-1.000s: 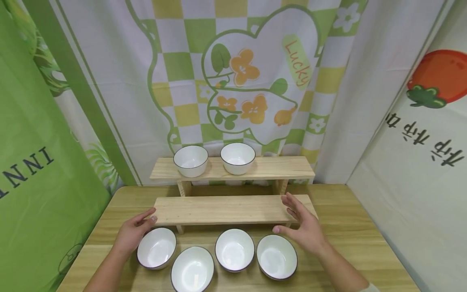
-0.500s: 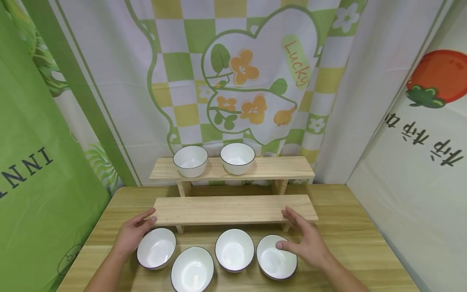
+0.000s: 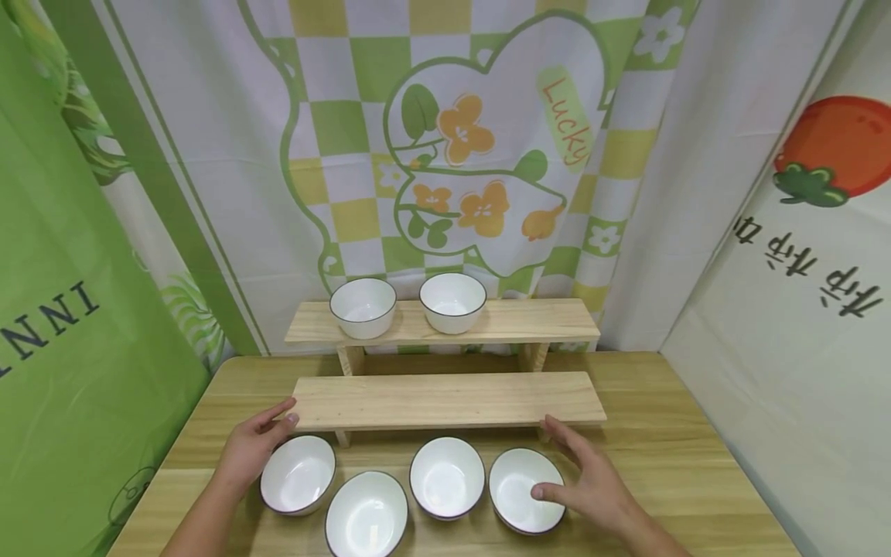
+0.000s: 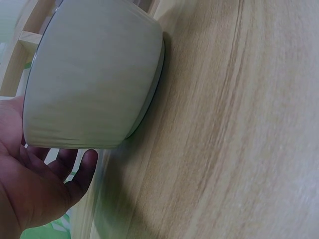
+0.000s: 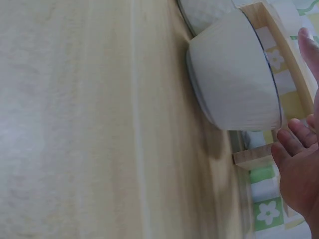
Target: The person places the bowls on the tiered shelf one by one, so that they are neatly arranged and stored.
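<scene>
Four-sided grouping aside, white dark-rimmed bowls stand in an uneven row on the table. At the row's left end, my left hand is beside a bowl, its fingers loosely bent along the outer wall. My right hand hovers at the rightmost bowl, thumb over the opening and fingers spread beyond the far right side. In the right wrist view those fingers stand near the bowl's wall, not closed on it. Between them sit two more bowls, one nearer and one farther.
A two-tier wooden stand rises behind the row. Its lower shelf bears nothing visible; the upper shelf carries a left bowl and a right bowl. Printed curtains enclose the table.
My right hand has come down and toward me, from beside the lower shelf to the rightmost bowl, its thumb now over the opening. The left hand and bowls have stayed put.
</scene>
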### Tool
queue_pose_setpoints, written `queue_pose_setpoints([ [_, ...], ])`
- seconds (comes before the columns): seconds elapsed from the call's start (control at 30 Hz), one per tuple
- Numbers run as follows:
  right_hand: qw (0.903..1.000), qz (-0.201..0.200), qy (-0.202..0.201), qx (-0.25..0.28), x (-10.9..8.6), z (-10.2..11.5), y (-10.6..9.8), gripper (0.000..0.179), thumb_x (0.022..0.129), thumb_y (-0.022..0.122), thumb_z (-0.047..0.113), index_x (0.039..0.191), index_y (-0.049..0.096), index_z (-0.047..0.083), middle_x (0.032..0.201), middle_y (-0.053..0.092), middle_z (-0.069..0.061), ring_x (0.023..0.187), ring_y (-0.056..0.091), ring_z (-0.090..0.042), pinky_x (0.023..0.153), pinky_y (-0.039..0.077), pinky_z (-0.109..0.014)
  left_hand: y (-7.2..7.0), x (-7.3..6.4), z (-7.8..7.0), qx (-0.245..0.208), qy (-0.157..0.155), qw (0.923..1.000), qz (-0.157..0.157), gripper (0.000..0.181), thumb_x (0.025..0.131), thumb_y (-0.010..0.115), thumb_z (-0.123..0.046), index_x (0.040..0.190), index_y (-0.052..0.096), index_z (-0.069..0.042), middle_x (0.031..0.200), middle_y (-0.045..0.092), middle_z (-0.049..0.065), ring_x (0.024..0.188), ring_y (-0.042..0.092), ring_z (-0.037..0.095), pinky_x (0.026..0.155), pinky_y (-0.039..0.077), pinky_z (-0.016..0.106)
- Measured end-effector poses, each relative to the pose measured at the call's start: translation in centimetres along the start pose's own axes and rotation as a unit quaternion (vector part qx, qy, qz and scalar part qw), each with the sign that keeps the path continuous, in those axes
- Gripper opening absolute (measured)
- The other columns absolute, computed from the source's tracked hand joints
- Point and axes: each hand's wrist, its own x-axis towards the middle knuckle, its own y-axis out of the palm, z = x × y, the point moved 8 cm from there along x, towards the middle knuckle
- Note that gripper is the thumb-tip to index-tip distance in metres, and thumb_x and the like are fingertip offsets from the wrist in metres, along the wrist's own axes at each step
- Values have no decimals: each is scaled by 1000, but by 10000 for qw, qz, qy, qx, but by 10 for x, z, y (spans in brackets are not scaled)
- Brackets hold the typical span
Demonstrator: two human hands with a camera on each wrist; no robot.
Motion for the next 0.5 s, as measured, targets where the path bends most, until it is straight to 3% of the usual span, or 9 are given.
queue_pose_setpoints([
  [0.23,9995,178,-209,131,-5,-7,8,105,71,95,36,156,41,5,157,48,-15,140,46,-42,115,40,-31,0,0,0,-15,1,10000,-7,69,96,68,-56,151,56,-15,126,71,14,105,68,14,84,53,20],
  [0.4,9991,200,-308,-208,-7,-13,12,109,67,98,38,156,43,6,156,49,-15,137,49,-44,113,34,-19,0,0,-1,-46,12,10000,-8,69,97,68,-55,151,56,-15,126,71,14,104,68,12,84,53,20],
  [0.5,9981,276,-169,-526,-9,-18,16,116,62,99,44,157,42,9,157,48,-14,141,46,-41,115,33,-31,0,-1,-1,-31,11,10000,-9,69,96,68,-56,151,56,-15,126,71,14,105,68,13,84,53,20],
])
